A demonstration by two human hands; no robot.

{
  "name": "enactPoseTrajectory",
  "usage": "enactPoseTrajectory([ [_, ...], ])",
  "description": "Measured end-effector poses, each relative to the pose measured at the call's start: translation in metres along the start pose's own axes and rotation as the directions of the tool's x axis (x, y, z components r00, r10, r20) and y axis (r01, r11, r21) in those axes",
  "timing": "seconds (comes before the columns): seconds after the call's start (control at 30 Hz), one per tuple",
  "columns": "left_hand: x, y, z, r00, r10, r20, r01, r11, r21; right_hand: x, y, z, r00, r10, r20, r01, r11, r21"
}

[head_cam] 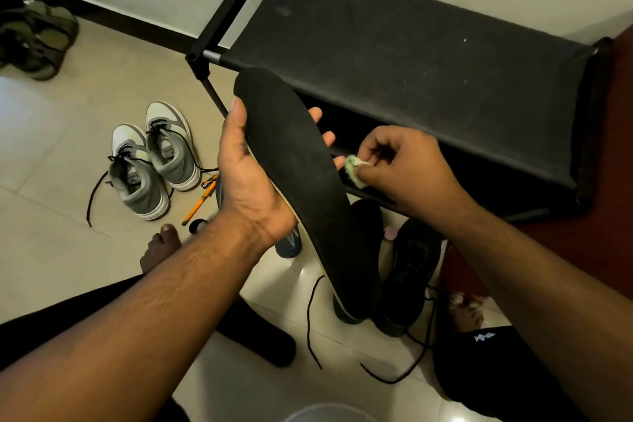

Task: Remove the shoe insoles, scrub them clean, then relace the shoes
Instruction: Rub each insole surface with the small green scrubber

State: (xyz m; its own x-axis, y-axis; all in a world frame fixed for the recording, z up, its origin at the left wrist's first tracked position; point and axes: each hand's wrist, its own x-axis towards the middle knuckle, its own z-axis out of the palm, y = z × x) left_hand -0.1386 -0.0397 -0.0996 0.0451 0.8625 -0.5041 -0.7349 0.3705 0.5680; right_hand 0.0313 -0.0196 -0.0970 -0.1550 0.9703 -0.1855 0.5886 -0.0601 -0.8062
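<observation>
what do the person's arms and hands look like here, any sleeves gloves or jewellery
Both arms are bare from the bottom edge of the frame to the fingertips: no sleeves, gloves, watch or bracelet in view. The left hand and right hand show no rings on the fingers that are visible. The forearms are hairy, and the visible fingernails are short.

No text reads clearly; the grey sneakers [150,161] carry small illegible tongue marks.

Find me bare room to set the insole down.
Free: the rack's fabric top, and the floor tiles left of the grey sneakers. Crowded: between the legs, where black shoes, loose laces and pens lie.
</observation>
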Motion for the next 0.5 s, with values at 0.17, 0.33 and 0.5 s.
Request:
enactPoseTrajectory([
  [0.17, -0.001, -0.001, 0.000, 1.000, -0.001, 0.004, 0.002, 0.998, -0.060, -0.009, -0.022, -0.004, 0.992, -0.062, 0.106, 0.014, 0.912, 0.409],
  [0.33, -0.007, -0.011, 0.007, 0.997, -0.082, 0.004, 0.082, 0.993, -0.080, -0.021, -0.023, 0.019, 0.951, -0.191, 0.241, 0.106, 0.939, 0.326],
  [0.5, -0.005, -0.011, 0.005, 1.000, -0.024, -0.003, 0.024, 0.996, -0.083, -0.007, -0.007, 0.002, 0.998, -0.048, 0.051, 0.044, 0.997, 0.069],
])
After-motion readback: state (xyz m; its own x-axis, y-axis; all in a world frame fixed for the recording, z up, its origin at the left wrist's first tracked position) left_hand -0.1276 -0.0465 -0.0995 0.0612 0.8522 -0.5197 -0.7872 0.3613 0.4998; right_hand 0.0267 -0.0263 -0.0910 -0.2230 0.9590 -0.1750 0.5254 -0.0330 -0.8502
